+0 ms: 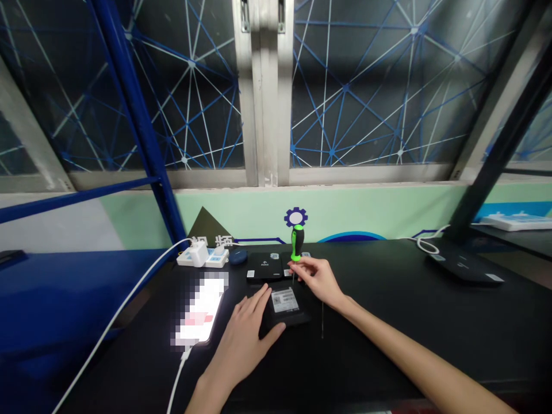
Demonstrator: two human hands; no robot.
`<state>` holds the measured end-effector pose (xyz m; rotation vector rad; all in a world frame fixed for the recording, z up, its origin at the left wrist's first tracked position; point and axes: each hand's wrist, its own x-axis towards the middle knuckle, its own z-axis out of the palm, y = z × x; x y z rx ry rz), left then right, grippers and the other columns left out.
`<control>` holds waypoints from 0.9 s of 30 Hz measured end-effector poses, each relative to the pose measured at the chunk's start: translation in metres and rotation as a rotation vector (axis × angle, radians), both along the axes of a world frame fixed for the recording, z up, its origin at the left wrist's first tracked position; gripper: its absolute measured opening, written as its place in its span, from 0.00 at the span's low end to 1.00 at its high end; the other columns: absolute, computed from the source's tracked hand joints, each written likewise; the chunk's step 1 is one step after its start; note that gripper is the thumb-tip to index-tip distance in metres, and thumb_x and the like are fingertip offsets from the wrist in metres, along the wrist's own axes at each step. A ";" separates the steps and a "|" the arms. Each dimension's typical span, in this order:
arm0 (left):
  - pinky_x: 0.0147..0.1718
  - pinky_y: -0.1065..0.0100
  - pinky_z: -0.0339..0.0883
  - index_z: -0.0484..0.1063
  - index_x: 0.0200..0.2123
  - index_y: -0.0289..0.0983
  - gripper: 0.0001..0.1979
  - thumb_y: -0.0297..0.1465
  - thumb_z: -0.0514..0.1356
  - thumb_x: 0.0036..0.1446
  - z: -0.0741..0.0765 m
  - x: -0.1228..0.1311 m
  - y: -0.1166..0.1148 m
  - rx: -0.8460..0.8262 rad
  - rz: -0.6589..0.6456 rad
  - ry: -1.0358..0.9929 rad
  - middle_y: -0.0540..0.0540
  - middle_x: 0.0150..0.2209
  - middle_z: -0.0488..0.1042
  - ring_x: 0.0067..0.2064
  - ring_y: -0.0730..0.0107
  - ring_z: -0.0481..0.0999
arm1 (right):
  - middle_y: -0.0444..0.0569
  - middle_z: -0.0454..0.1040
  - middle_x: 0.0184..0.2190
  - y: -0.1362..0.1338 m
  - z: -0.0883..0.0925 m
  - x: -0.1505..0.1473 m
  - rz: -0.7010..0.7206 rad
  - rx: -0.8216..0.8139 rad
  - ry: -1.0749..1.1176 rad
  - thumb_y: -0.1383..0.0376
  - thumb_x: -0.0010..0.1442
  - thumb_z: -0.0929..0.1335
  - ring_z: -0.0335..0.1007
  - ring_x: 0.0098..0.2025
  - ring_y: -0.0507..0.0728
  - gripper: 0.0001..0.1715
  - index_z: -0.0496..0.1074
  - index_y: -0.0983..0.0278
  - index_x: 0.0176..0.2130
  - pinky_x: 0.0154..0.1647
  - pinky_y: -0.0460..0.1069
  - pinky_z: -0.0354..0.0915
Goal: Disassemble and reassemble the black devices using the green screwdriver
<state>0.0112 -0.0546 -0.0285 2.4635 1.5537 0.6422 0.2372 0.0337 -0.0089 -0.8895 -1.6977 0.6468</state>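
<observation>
- The right grip [317, 282] is narrow: thumb and fingertips pinch a screwdriver [297, 242] just below its green-and-black handle. The tool stands upright with its thin shaft pointing down, a hold that seems chosen for fine control of the tip.
- The shaft's tip sits close to the far edge of a flat black case [287, 313], which carries a white label and lies just below the right grip's fingers.
- The left grip [241, 339] is wide, its fingers spread against the near side of that case, apparently to stop it sliding on the black worktop [388, 299].
- Beyond both grips, two more black cases [264, 267] lie side by side, probably kept within easy reach.
- Left of the left grip, a phone [200, 307] with a blurred, glowing screen lies on a white cable [179, 385], near a white power strip [202, 256].
</observation>
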 end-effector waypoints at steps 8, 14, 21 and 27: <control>0.63 0.45 0.54 0.48 0.70 0.46 0.33 0.50 0.49 0.66 0.005 0.001 -0.001 -0.071 0.005 0.018 0.48 0.70 0.51 0.69 0.49 0.53 | 0.49 0.79 0.26 0.001 -0.002 0.002 -0.035 0.032 0.022 0.57 0.61 0.71 0.71 0.23 0.53 0.13 0.79 0.65 0.35 0.24 0.46 0.65; 0.62 0.47 0.55 0.50 0.69 0.46 0.32 0.50 0.51 0.66 0.004 0.003 0.000 -0.026 0.006 0.014 0.46 0.69 0.55 0.68 0.50 0.56 | 0.50 0.80 0.29 -0.001 0.001 0.003 -0.054 0.021 0.096 0.56 0.61 0.71 0.71 0.23 0.53 0.15 0.78 0.65 0.38 0.24 0.46 0.67; 0.54 0.53 0.64 0.63 0.59 0.46 0.20 0.45 0.51 0.68 0.009 0.008 0.000 0.103 0.075 -0.050 0.46 0.57 0.69 0.56 0.55 0.71 | 0.50 0.79 0.27 -0.003 0.004 0.004 -0.050 -0.003 0.117 0.54 0.60 0.71 0.72 0.23 0.54 0.16 0.76 0.65 0.36 0.23 0.47 0.67; 0.54 0.56 0.66 0.66 0.56 0.46 0.16 0.39 0.53 0.67 0.008 0.003 0.002 0.137 0.092 -0.098 0.46 0.57 0.68 0.57 0.56 0.70 | 0.51 0.79 0.28 -0.002 0.001 0.003 -0.030 -0.015 0.108 0.54 0.62 0.70 0.73 0.26 0.55 0.16 0.76 0.65 0.37 0.25 0.47 0.68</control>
